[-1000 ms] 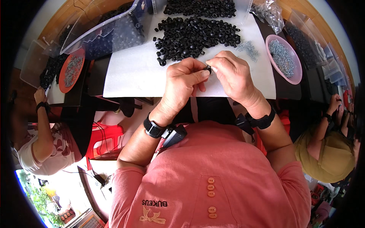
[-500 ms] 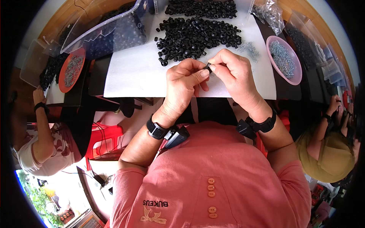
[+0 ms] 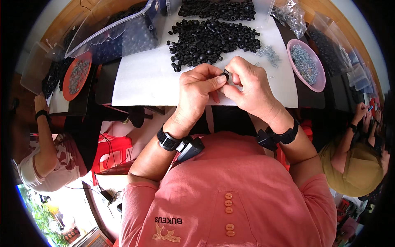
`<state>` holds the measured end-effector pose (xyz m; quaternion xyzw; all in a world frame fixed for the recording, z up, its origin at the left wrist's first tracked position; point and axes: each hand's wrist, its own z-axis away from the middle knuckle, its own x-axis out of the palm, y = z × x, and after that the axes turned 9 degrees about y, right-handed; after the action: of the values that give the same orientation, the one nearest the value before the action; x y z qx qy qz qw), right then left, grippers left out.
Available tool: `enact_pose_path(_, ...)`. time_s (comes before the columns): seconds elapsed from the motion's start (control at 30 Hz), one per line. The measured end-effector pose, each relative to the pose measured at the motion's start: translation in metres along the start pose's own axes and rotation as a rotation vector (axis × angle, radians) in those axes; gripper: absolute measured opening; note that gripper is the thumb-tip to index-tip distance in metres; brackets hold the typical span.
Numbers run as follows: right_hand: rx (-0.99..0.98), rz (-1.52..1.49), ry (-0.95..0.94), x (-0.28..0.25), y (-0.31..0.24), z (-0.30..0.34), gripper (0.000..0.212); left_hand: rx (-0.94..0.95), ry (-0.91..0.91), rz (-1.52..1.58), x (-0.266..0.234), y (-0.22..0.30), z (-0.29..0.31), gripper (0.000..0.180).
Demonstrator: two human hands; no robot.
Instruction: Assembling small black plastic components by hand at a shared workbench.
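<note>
My left hand [image 3: 199, 87] pinches a small black round part [image 3: 225, 75] between thumb and forefinger, above the front of the white work surface [image 3: 144, 82]. Against its right side is my right hand [image 3: 252, 84], fingers curled and closed at the part. Whatever those right fingertips grip is too small and too hidden to name. Just beyond both hands lies a wide heap of black parts [image 3: 214, 39], some ring-shaped, some domed. A small scatter of tiny silvery pieces [image 3: 269, 55] sits on the white surface right of the heap.
A pink bowl [image 3: 322, 78] of small silvery pieces stands at the right. At the left are an orange bowl [image 3: 69, 93] and a clear plastic bin [image 3: 123, 45] of black parts. Co-workers sit at both sides, one with a hand [image 3: 40, 103] at the left table.
My right hand has shifted slightly and its fingers have curled in closer to the black part. My left hand keeps its pinch nearly in place.
</note>
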<state>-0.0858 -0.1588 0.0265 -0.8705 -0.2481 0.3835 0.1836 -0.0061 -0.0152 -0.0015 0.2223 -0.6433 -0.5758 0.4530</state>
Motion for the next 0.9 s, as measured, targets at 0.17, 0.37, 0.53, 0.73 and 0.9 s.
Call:
enact_pose_path(0.17,-0.101,0.066,0.202,0.02,0.013,0.01,0.027,-0.062,-0.08,-0.023,-0.002,0.006,-0.006,0.01)
enact_pose_path(0.37,-0.116,0.022,0.275,0.02,0.018,0.012,0.03,-0.146,-0.173,-0.05,-0.004,0.014,-0.01,0.014)
enact_pose_path(0.53,-0.1,-0.015,0.247,0.02,0.017,0.011,0.03,-0.149,-0.195,-0.064,-0.006,0.013,-0.01,0.015)
enact_pose_path(0.73,-0.195,-0.035,0.262,0.025,0.016,0.007,0.03,-0.119,-0.201,-0.038,-0.009,0.011,-0.009,0.015)
enact_pose_path(0.9,-0.183,-0.074,0.259,0.026,0.012,0.009,0.028,-0.098,-0.198,-0.055,-0.009,0.012,-0.007,0.016)
